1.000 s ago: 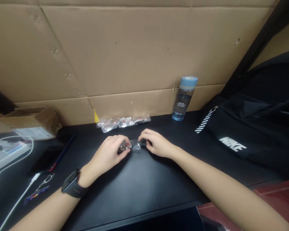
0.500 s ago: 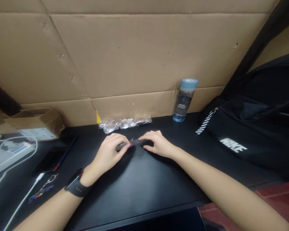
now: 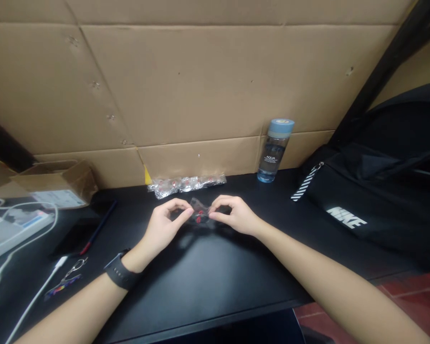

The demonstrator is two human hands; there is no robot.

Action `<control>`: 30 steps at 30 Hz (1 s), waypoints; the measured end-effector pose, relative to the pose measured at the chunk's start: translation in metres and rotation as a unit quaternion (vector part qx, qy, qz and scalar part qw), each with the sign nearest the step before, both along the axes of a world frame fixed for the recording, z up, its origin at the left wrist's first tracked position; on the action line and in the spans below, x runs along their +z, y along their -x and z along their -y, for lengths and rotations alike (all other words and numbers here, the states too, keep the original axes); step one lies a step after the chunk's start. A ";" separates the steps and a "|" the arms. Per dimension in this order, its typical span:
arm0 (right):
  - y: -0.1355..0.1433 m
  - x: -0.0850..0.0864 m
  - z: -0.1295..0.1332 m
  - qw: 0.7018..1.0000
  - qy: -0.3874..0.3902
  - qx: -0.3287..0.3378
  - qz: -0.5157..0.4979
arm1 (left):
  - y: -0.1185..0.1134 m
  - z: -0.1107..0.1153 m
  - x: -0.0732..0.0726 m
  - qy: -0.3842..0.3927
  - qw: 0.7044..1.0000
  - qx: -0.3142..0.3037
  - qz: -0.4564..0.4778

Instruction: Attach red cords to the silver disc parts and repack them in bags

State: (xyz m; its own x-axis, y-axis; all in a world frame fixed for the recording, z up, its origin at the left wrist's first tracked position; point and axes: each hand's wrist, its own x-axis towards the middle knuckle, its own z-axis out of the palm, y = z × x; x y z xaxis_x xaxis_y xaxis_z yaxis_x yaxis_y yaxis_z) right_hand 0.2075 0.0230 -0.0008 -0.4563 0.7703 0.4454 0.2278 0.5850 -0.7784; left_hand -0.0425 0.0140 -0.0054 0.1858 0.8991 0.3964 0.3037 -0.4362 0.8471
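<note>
Hands: left hand point(image 3: 165, 224) and right hand point(image 3: 232, 216) meet at the middle of the black desk point(image 3: 208, 277), each pinching one end of a small clear plastic packet point(image 3: 199, 215) between thumb and forefinger; the other fingers are curled loosely.
Packet: held just above the desk surface, stretched between the two pinches; something small and red shows through the film, too small to identify.
Grip advice: as judged from the pinch, pulling works best with the fingertips close to the packet's seam and the red contents kept toward the centre, so nothing is crushed or flung out.
Wrist: a black smartwatch point(image 3: 120, 273) sits on the left wrist, at 7 o'clock from the packet.
Supply: a strip of similar clear packets point(image 3: 186, 184) lies at 12 o'clock, against the cardboard wall point(image 3: 200, 86), apart from the hands.
Bottle: a blue-capped water bottle point(image 3: 275, 150) stands upright at 2 o'clock.
Right side: a black bag point(image 3: 380, 205) rests at 3 o'clock.
Left side: a pen point(image 3: 98, 228), a cardboard box point(image 3: 55, 184) and a white cable point(image 3: 32, 291) lie between 8 and 10 o'clock.
</note>
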 end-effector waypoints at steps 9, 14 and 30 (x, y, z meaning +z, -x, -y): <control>-0.005 0.010 0.004 0.997 -0.029 -0.067 0.020 | 0.005 -0.001 0.000 -0.034 0.999 0.003 -0.038; -0.004 0.011 0.006 0.998 0.035 -0.045 0.028 | 0.004 0.001 0.003 0.001 0.998 -0.035 -0.054; -0.005 -0.004 0.003 0.971 0.002 -0.066 0.230 | 0.000 0.007 -0.005 0.038 0.969 -0.058 -0.236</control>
State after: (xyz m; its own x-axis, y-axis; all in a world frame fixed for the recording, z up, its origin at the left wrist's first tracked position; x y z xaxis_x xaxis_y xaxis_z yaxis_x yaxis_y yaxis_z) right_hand 0.2125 0.0203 -0.0050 -0.5042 0.8364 0.2151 0.6240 0.5250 -0.5788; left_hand -0.0429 0.0069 -0.0108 0.4323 0.8845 0.1755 0.6182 -0.4324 0.6564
